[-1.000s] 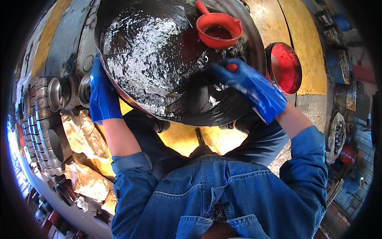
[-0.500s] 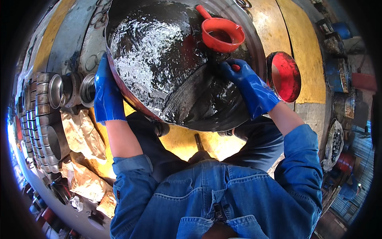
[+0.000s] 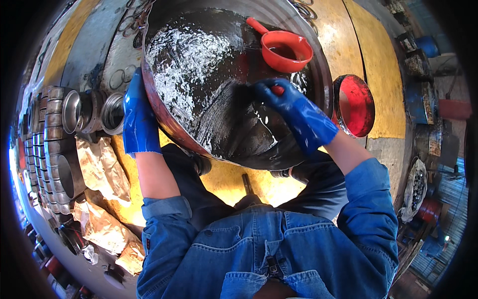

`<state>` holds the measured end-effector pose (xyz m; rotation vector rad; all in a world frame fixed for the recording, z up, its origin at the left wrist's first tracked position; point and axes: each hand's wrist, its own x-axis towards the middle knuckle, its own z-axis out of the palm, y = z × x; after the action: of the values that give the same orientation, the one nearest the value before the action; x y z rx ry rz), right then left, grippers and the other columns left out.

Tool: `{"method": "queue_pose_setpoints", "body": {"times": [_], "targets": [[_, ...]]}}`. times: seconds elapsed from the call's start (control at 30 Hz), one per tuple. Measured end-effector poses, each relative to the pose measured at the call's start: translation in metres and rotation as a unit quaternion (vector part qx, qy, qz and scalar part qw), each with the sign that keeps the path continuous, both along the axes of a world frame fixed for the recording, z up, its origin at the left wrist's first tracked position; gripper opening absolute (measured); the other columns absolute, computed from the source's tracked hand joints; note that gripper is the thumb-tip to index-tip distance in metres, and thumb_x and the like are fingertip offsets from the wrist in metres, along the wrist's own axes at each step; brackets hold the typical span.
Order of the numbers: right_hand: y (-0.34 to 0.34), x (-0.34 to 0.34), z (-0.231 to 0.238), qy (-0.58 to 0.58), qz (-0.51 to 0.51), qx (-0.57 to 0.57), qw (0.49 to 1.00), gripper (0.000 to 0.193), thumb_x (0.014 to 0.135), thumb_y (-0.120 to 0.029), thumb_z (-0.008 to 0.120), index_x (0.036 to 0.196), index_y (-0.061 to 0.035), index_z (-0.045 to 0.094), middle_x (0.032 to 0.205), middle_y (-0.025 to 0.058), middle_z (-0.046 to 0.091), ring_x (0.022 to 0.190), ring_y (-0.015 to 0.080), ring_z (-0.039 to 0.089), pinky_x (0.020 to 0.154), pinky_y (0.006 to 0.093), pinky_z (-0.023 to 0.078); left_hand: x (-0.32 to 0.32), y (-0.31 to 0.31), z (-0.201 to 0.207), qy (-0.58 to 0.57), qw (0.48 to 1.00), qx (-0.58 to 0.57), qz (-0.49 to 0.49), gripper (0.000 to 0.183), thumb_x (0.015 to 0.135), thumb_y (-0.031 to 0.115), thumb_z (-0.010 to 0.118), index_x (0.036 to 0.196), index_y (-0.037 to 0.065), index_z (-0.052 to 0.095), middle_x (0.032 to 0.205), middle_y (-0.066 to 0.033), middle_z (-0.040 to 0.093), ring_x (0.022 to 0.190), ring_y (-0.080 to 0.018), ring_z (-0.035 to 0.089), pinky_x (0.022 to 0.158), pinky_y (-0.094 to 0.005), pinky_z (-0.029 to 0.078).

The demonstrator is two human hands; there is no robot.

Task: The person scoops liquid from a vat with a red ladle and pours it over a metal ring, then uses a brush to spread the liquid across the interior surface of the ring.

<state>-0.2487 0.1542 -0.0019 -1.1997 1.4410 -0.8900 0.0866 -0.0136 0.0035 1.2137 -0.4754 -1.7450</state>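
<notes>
Head view: basin [image 3: 172,132] sits in front of the person's knees, dark and wet inside, pale flecks over its left half. Left hand [image 3: 141,119], blue glove, lies against the basin's left side, fingers roughly straight along the edge; can't tell if they pinch the rim. Right hand [image 3: 294,107], also gloved, is inside the basin, fingers closed around a red handle [image 3: 278,90]; tool end too dark to make out. Red ladle [image 3: 289,64] rests in the basin beyond the right hand, dark liquid inside. Red bowl [image 3: 355,107] just right of the basin. Metal cylinders [image 3: 54,149] and brown paper [image 3: 103,169] at left.
</notes>
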Motion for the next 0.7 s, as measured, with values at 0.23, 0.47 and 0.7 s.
{"method": "queue_pose_setpoints", "body": {"times": [0.23, 0.47, 0.7], "targets": [[-0.011, -0.027, -0.016, 0.298, -0.091, 0.056, 0.949, 0.028, 0.099, -0.026, 0.069, 0.112, -0.0017, 0.076, 0.097, 0.0043, 0.077, 0.084, 0.0104, 0.069, 0.077, 0.0295, 0.056, 0.013, -0.010, -0.021, 0.012, 1.000, 0.012, 0.011, 0.055, 0.106, 0.042, 0.055, 0.142, 0.001, 0.060, 0.134, -0.0101, 0.068, 0.114, -0.0258, 0.065, 0.103, -0.0354, 0.049], [0.015, 0.077, 0.074, -0.141, 0.123, 0.056, 0.981, 0.036, 0.101, -0.031, 0.068, 0.122, -0.0024, 0.072, 0.101, 0.0072, 0.075, 0.095, 0.0115, 0.067, 0.090, 0.0297, 0.054, 0.015, -0.014, -0.038, 0.017, 0.999, -0.038, -0.011, 0.056, 0.103, 0.047, 0.056, 0.134, 0.003, 0.066, 0.123, -0.0135, 0.073, 0.103, -0.0281, 0.070, 0.094, -0.0407, 0.056], [-0.046, 0.025, -0.004, -0.015, -0.052, 0.032, 0.998, 0.034, 0.098, -0.031, 0.070, 0.117, -0.0035, 0.075, 0.099, 0.0049, 0.076, 0.090, 0.0114, 0.068, 0.084, 0.0295, 0.056, 0.021, -0.016, -0.041, 0.019, 1.000, -0.016, 0.000, 0.056, 0.103, 0.044, 0.062, 0.134, -0.002, 0.065, 0.125, -0.0114, 0.071, 0.107, -0.0246, 0.067, 0.096, -0.0351, 0.052]]}}
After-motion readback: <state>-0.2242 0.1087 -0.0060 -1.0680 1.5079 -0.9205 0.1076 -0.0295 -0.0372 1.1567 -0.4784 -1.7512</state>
